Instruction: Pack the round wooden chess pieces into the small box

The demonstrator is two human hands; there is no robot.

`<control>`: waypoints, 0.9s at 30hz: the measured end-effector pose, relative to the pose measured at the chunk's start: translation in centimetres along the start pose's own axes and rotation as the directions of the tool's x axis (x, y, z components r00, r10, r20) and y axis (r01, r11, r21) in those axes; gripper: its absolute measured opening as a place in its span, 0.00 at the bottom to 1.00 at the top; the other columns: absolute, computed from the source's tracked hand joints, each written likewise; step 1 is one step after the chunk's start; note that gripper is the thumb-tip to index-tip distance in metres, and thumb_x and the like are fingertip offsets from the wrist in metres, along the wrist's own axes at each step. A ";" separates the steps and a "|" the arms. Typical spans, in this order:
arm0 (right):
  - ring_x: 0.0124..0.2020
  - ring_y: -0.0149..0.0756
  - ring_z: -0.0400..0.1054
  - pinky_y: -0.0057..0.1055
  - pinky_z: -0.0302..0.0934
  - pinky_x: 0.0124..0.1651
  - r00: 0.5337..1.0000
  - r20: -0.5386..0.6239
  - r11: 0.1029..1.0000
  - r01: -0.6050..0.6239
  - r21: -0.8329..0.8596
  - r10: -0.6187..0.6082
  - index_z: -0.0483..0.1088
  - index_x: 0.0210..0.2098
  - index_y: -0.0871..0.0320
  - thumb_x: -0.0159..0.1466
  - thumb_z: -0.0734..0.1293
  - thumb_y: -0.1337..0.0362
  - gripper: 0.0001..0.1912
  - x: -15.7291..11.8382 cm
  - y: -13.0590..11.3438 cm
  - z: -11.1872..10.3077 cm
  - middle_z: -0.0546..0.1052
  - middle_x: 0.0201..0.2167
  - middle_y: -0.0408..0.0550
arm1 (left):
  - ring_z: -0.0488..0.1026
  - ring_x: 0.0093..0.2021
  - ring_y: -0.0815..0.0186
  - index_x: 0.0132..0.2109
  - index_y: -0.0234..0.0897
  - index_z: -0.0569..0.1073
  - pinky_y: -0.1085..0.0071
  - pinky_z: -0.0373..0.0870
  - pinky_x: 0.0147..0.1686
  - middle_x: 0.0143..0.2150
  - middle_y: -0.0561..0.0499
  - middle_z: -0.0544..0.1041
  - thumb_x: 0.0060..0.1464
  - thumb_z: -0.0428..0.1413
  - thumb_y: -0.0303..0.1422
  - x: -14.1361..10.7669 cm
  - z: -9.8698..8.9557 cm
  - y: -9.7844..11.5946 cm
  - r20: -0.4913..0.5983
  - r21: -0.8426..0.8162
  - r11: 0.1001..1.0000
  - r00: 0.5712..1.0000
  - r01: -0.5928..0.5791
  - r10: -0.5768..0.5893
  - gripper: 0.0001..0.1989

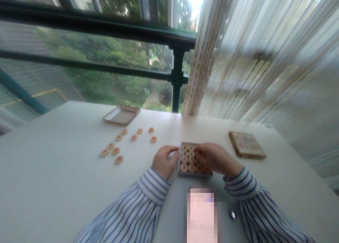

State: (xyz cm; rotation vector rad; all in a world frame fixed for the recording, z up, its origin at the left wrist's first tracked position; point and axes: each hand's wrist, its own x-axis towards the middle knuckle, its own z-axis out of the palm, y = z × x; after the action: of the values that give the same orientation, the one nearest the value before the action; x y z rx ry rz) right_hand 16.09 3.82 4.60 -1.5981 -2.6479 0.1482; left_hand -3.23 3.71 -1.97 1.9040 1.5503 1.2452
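A small square box (196, 175) stands on the white table, with rows of round wooden xiangqi pieces (184, 168) in it, marked with red or dark characters. My left hand (164, 162) is at the box's left side, thumb and forefinger curved and a little apart, their tips close to its wall. Over the right part of the box, my right hand (218, 159) has its fingers closed at a piece among the rows. That hand hides several pieces beneath it. Loose red-marked pieces (119, 160) lie scattered left of my left hand.
At the table's back left lies a shallow tray-like lid (122, 123). A flat printed box (247, 146) sits at the right. Near me are a pixelated phone-shaped thing (201, 214) and a small shiny oval object (233, 214). Behind the table (66, 186) stand a green railing (177, 77) and a string curtain (238, 59).
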 end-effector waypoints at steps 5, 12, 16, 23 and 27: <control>0.33 0.32 0.65 0.26 0.51 0.34 0.999 -0.054 1.000 0.006 0.028 -0.004 0.70 0.35 0.56 0.62 0.55 0.60 0.13 0.0 0.0 -0.2 0.74 0.31 0.47 | 0.72 0.37 0.65 0.34 0.37 0.74 0.67 0.69 0.38 0.34 0.49 0.76 0.48 0.52 0.34 0.2 -0.3 -0.1 -0.010 0.013 1.000 1.000 -0.006 0.006 0.09; 0.31 0.30 0.64 0.26 0.52 0.35 0.996 -0.089 0.997 0.036 0.071 -0.030 0.69 0.34 0.57 0.62 0.56 0.61 0.12 0.1 -0.1 -0.1 0.73 0.30 0.46 | 0.72 0.37 0.65 0.34 0.37 0.74 0.67 0.69 0.38 0.34 0.49 0.76 0.47 0.52 0.34 0.6 -1.2 -0.4 -0.019 0.031 0.999 1.000 -0.019 0.019 0.09; 0.32 0.31 0.64 0.26 0.53 0.36 0.996 -0.088 0.996 0.031 0.079 -0.024 0.70 0.35 0.57 0.62 0.56 0.62 0.12 0.3 -0.4 -0.5 0.73 0.30 0.47 | 0.72 0.38 0.65 0.35 0.38 0.74 0.66 0.69 0.40 0.35 0.50 0.76 0.47 0.52 0.34 0.7 -2.4 -0.5 -0.010 0.057 0.997 0.998 -0.057 0.058 0.09; 0.32 0.31 0.65 0.26 0.53 0.36 0.989 -0.073 0.990 0.134 0.032 -0.131 0.71 0.34 0.58 0.61 0.56 0.63 0.13 2.4 -1.9 -2.5 0.73 0.30 0.47 | 0.71 0.41 0.63 0.34 0.39 0.74 0.64 0.66 0.44 0.36 0.50 0.77 0.47 0.52 0.34 1.8 -5.5 -0.9 0.001 0.190 0.978 0.996 -0.086 0.087 0.08; 0.31 0.30 0.65 0.25 0.52 0.34 0.982 -0.074 0.983 0.177 0.042 -0.174 0.71 0.36 0.58 0.60 0.57 0.64 0.12 4.8 -3.0 -3.2 0.74 0.31 0.47 | 0.72 0.39 0.63 0.36 0.38 0.74 0.66 0.67 0.42 0.35 0.50 0.77 0.47 0.52 0.35 3.1 -7.3 -2.0 -0.013 0.236 0.970 0.998 -0.061 0.066 0.10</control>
State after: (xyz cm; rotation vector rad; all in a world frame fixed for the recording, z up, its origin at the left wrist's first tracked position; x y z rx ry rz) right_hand 11.47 6.87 8.09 -1.3225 -2.6923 0.1448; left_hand -10.38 5.54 1.59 2.1082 1.7265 1.1529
